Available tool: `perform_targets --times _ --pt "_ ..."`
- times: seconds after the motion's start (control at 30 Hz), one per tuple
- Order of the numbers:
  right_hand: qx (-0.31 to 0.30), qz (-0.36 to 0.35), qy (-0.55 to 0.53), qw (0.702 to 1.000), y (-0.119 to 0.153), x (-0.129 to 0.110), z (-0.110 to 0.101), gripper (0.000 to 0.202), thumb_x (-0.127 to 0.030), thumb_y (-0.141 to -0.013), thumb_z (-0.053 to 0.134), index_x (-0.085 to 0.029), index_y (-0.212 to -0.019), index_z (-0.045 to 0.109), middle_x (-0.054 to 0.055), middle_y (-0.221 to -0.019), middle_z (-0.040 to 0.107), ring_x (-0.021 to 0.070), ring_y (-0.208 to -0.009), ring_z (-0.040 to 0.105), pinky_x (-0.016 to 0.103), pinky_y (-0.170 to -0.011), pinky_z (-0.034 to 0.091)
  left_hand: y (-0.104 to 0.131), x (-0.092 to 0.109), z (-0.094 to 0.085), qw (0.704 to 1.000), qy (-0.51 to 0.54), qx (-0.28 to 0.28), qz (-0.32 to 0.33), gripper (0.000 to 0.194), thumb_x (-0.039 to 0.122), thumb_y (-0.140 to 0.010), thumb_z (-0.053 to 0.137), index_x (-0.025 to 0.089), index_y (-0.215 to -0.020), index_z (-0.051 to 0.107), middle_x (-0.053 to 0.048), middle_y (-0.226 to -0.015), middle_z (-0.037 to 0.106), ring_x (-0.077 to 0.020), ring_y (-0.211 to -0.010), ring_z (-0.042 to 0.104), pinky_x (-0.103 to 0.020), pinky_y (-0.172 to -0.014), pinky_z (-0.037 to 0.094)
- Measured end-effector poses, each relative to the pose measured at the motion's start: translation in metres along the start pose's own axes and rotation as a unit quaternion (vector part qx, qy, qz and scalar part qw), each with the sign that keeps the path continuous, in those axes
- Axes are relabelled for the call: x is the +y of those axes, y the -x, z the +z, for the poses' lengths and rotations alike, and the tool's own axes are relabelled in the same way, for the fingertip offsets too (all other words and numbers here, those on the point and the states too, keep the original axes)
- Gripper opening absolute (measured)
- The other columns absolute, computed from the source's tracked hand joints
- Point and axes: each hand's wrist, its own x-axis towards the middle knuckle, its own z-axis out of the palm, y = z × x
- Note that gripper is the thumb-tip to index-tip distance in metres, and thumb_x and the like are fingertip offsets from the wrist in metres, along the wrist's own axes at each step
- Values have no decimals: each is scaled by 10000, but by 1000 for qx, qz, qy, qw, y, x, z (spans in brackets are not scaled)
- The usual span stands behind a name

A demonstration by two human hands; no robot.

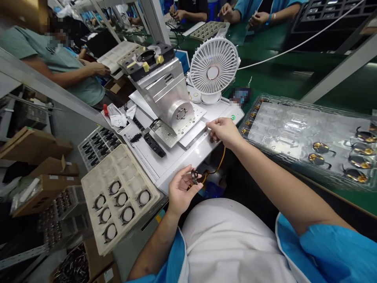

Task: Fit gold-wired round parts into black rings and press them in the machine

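Between the thumb and fingers of my left hand (182,190) is a small dark ring-shaped part (194,177), seen nearly edge-on in front of my body. My right hand (225,131) is at the front right of the white machine base (188,155), beside the metal plate. Its thumb and index finger are pinched together; whatever they may hold is too small to make out. Behind both hands stands a silver metal fixture (165,92) with a round hub. A beige tray (129,165) at the left bears several round parts with black rims (127,214).
A white fan (212,70) stands behind the fixture. On the right, a clear plastic tray (282,133) carries several round parts with amber coils (320,147). A black strip (154,144) lies on the machine base. Co-workers sit across the green table (271,65); another person (67,74) is at left.
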Motion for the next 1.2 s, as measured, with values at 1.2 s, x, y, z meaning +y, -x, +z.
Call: perform_targets --times 1.2 --pt "-279 62 66 956 117 25 2 227 -310 -730 765 -162 -698 597 -21 -512 605 77 -371 488 161 -355 374 3 -1 3 946 -264 40 181 793 169 -756 890 261 -1474 566 -111 -1263 774 -227 -1020 797 -306 -867 683"
